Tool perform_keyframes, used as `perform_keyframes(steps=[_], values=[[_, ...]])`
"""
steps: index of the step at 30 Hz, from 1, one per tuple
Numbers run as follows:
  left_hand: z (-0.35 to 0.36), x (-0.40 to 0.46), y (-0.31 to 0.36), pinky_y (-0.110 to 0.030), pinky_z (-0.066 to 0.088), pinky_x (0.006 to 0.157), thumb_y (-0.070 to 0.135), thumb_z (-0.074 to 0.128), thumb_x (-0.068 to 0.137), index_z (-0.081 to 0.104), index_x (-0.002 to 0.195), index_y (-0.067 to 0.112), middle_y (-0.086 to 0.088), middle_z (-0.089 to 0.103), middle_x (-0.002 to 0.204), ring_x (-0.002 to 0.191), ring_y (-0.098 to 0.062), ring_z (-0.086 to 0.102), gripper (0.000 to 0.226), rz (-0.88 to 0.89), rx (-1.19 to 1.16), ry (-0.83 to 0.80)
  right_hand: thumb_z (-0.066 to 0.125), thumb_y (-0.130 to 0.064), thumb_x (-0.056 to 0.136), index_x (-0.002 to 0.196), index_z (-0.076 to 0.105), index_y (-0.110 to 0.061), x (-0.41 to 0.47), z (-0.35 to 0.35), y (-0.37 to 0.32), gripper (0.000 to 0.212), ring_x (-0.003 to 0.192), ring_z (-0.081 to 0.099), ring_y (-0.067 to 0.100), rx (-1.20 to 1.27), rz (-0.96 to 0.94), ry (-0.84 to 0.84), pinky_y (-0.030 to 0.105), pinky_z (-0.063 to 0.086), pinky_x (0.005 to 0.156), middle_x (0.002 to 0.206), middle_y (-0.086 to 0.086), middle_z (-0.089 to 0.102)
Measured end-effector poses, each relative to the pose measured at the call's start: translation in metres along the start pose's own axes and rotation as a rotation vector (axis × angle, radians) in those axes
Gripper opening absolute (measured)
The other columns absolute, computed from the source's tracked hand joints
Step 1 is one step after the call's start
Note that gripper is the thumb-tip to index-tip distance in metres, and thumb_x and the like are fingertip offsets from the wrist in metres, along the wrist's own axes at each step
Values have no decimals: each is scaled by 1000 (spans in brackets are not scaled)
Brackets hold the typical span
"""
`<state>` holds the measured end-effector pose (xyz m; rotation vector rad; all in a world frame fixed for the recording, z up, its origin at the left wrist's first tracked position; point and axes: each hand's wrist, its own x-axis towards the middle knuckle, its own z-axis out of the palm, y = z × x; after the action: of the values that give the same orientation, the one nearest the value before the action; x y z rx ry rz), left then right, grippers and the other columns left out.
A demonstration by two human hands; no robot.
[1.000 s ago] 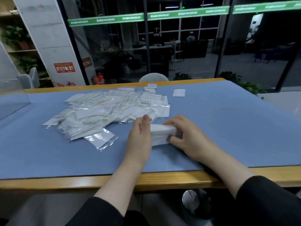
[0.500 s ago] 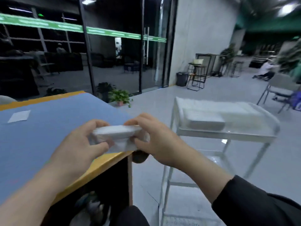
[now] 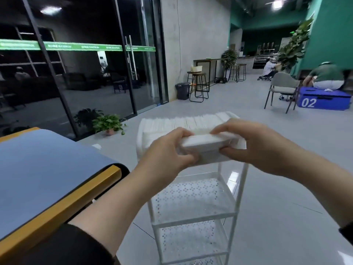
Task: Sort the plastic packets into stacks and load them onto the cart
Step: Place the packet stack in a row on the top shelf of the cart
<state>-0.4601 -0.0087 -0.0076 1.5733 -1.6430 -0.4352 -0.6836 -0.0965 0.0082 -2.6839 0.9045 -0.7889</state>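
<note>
We've swung from the table to the cart; both hands, left and right, grip the stack above its top shelf, apparently already part-loaded. Next: set it down.

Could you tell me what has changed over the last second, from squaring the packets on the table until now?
The stack of packets left the blue table and was carried right, to above the top tray of the white cart, where other packets already lie. The left hand and right hand still grip its two ends; nothing released.
</note>
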Motion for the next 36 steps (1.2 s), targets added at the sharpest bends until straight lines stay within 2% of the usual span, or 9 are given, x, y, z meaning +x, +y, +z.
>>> perform_keyframes(steps=[3, 5, 10, 13, 17, 23, 26, 31, 36], values=[[10, 42, 13, -17, 38, 56, 23, 74, 89, 60, 120, 35, 16, 59, 89, 75, -1, 52, 37, 54, 174, -2, 73, -33, 85, 116, 59, -50, 17, -18, 22, 39, 101, 59, 3, -46, 58, 13, 24, 48, 89, 113, -27, 61], [17, 64, 17, -20, 37, 57, 24, 73, 90, 58, 127, 35, 8, 61, 96, 74, -2, 51, 42, 62, 262, -11, 72, -29, 86, 120, 60, -46, 26, -24, 33, 40, 98, 58, 11, -63, 101, -3, 31, 47, 83, 111, -19, 62], [31, 93, 14, -31, 42, 64, 25, 71, 92, 55, 130, 36, 3, 63, 112, 79, -10, 55, 42, 105, 378, -64, 73, -23, 89, 121, 62, -38, 42, -25, 54, 37, 99, 55, 15, -117, 144, -60, 34, 44, 82, 113, -12, 62], [38, 102, 9, -29, 41, 61, 23, 71, 92, 55, 127, 36, 2, 62, 111, 78, -9, 53, 41, 116, 380, -78, 73, -22, 88, 120, 63, -37, 48, -20, 65, 37, 98, 56, 16, -107, 154, -56, 37, 47, 86, 112, -9, 64], [39, 111, 6, -28, 46, 67, 26, 71, 91, 53, 126, 36, 4, 64, 103, 85, -12, 58, 41, 110, 411, -126, 73, -25, 89, 121, 62, -37, 54, -14, 76, 36, 96, 56, 13, -141, 179, -115, 29, 41, 74, 109, -11, 62], [51, 120, -2, -35, 30, 86, 28, 63, 95, 61, 124, 34, 5, 57, 113, 109, -24, 53, 30, 173, 715, -106, 70, -39, 90, 125, 63, -36, 58, 4, 91, 37, 109, 47, 12, -340, 93, -145, 34, 31, 98, 119, -11, 56], [55, 120, -8, -42, 34, 93, 32, 58, 97, 64, 121, 32, 3, 55, 111, 108, -26, 52, 25, 174, 829, -77, 72, -43, 87, 129, 61, -36, 57, 7, 98, 44, 119, 45, 17, -350, 94, -135, 38, 31, 103, 125, -9, 52], [58, 112, -6, -45, 34, 96, 40, 53, 102, 56, 133, 29, 0, 54, 129, 119, -27, 50, 32, 279, 946, 15, 64, -47, 89, 131, 62, -29, 50, 8, 104, 46, 121, 45, 24, -348, 18, -7, 46, 34, 102, 132, 1, 53], [61, 106, -6, -47, 36, 94, 42, 39, 107, 46, 141, 26, -3, 57, 133, 121, -29, 52, 38, 286, 1091, -68, 52, -49, 96, 145, 50, -32, 45, 15, 108, 52, 136, 39, 22, -411, 49, -99, 41, 26, 111, 149, -4, 45]])
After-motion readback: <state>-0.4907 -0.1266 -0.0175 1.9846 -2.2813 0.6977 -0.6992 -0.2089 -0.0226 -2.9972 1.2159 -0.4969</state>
